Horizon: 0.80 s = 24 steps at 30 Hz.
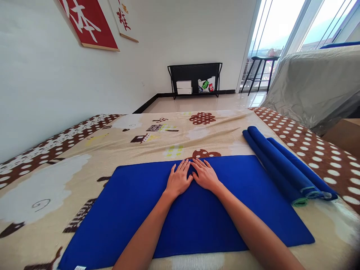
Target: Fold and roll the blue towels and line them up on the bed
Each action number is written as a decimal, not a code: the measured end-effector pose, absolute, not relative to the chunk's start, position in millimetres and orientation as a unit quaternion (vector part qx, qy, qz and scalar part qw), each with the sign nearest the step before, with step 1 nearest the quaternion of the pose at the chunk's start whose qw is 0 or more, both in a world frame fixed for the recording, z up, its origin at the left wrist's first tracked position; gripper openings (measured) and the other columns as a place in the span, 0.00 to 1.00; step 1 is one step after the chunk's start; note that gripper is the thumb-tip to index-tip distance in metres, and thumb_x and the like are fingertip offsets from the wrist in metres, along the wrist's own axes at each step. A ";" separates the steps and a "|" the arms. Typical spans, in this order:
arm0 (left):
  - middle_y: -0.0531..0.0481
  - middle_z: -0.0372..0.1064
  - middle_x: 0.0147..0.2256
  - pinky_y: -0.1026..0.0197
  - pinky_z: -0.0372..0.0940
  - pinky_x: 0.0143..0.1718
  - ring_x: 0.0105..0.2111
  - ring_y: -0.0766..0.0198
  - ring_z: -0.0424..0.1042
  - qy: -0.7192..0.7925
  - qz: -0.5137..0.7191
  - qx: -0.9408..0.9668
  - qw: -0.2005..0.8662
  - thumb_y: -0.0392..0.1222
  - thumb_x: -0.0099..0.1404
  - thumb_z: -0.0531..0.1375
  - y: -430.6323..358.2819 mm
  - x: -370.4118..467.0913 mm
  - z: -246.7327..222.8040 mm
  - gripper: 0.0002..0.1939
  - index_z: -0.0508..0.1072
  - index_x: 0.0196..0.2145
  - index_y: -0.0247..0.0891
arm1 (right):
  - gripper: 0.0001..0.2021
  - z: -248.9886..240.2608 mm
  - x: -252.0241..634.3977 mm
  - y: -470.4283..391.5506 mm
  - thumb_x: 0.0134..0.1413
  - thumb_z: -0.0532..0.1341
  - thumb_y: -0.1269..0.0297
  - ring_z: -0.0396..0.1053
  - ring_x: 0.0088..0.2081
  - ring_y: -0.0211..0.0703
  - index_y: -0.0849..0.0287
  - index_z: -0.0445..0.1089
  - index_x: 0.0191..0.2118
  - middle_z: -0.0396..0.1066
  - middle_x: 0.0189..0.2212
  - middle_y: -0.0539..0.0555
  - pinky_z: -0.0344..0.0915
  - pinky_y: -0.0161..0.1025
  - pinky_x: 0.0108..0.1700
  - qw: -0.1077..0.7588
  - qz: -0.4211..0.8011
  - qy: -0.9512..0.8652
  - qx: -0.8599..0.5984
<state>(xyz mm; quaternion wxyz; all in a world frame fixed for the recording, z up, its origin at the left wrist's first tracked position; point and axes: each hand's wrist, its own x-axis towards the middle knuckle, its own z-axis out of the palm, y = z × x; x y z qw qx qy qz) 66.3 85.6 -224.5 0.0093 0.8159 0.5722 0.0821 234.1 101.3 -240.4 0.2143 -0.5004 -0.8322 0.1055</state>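
Note:
A blue towel (135, 210) lies spread flat on a patterned blanket (168, 131), with a small white tag at its near left corner. Both of my hands rest palm down near the middle of the towel's far edge. My left hand (179, 179) has its fingers stretched out flat on the cloth. Beside it, my right hand (204, 174) also lies flat, fingers extended, the two hands almost touching. Neither one grips anything. To the right of the towel lie several rolled blue towels (281, 165), side by side, one showing a green edge at its near end.
The blanket has a brown border (323, 161) with white dots. Beyond it, a black rack (195, 73) with white boxes stands against the wall. A plastic-covered piece of furniture (323, 78) and a cardboard box (344, 135) are at the right, with a black stool (260, 73) by the window.

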 end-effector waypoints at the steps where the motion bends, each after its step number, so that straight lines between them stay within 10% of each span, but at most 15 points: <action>1: 0.49 0.47 0.70 0.43 0.43 0.69 0.70 0.58 0.47 0.572 0.082 0.816 0.009 0.44 0.69 0.48 85.5 66.2 -224.7 0.31 0.53 0.68 0.40 | 0.26 -240.2 234.0 101.1 0.64 0.53 0.61 0.48 0.70 0.44 0.56 0.59 0.66 0.53 0.68 0.55 0.41 0.51 0.71 0.214 0.105 -0.832 -0.500; 24: 0.49 0.45 0.70 0.44 0.42 0.70 0.70 0.58 0.46 0.577 0.067 0.814 0.002 0.45 0.70 0.48 87.5 65.9 -228.8 0.31 0.52 0.69 0.41 | 0.27 -239.0 234.8 100.4 0.64 0.51 0.61 0.47 0.70 0.42 0.58 0.58 0.67 0.53 0.69 0.54 0.38 0.48 0.71 0.206 0.107 -0.832 -0.504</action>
